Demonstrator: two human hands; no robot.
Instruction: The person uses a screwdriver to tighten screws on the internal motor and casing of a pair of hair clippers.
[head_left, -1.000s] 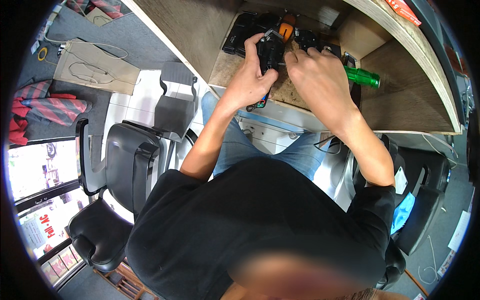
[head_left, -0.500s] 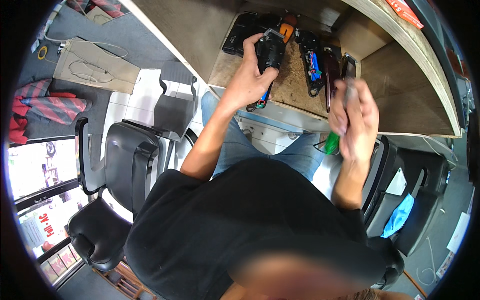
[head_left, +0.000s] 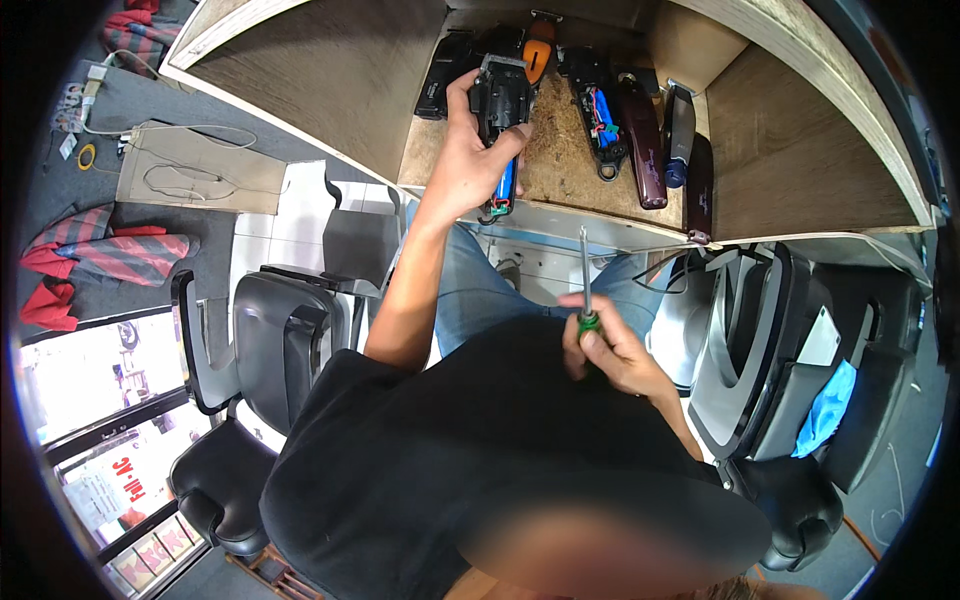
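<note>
My left hand [head_left: 466, 170] is closed around a black hair clipper [head_left: 503, 97], its blade end pointing away from me. The lower part of that clipper is uncovered, showing a blue battery and some wiring. In front of my torso, my right hand [head_left: 618, 352] grips a screwdriver [head_left: 589, 322] by its green handle, the metal shaft pointing up toward the shelf. The tip touches nothing. To the right of the held clipper lies a second opened clipper [head_left: 601, 115] with blue and green inner parts exposed.
On the wooden shelf [head_left: 555, 175] lie a maroon clipper [head_left: 645, 145], a grey trimmer [head_left: 680, 130], a dark clipper [head_left: 700, 190] and an orange trimmer [head_left: 537, 52]. Wood side panels [head_left: 815, 130] bound it. Black chairs [head_left: 285, 335] stand on both sides of me.
My right hand has moved from the shelf's right side back and left toward my torso, bringing the screwdriver. My left hand keeps hold of the clipper. The view has shifted slightly.
</note>
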